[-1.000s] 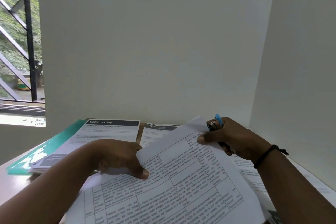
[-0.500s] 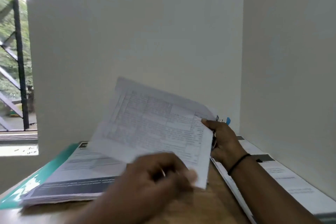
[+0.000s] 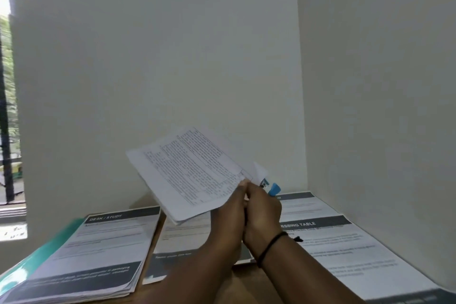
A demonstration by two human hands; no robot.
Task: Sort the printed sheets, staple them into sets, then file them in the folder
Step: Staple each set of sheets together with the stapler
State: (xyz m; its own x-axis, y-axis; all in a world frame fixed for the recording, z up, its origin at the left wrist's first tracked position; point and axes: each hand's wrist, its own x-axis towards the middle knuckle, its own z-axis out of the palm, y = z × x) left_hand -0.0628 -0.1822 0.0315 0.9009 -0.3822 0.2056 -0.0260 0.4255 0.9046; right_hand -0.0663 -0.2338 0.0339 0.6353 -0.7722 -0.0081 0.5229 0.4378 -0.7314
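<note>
Since half a second ago the left hand (image 3: 228, 210) has come up to meet the right hand (image 3: 262, 212); both now pinch the lifted printed sheets (image 3: 190, 173) at their corner, where the blue stapler (image 3: 270, 186) bites. Stapling looks under way; next, a firm squeeze. At 8 o'clock the green folder (image 3: 37, 256) lies under a stack (image 3: 98, 249), which blocks filing; more sheets cover the desk (image 3: 249, 276).

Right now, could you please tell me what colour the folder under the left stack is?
Teal green; the folder shows best in the head view.
</note>
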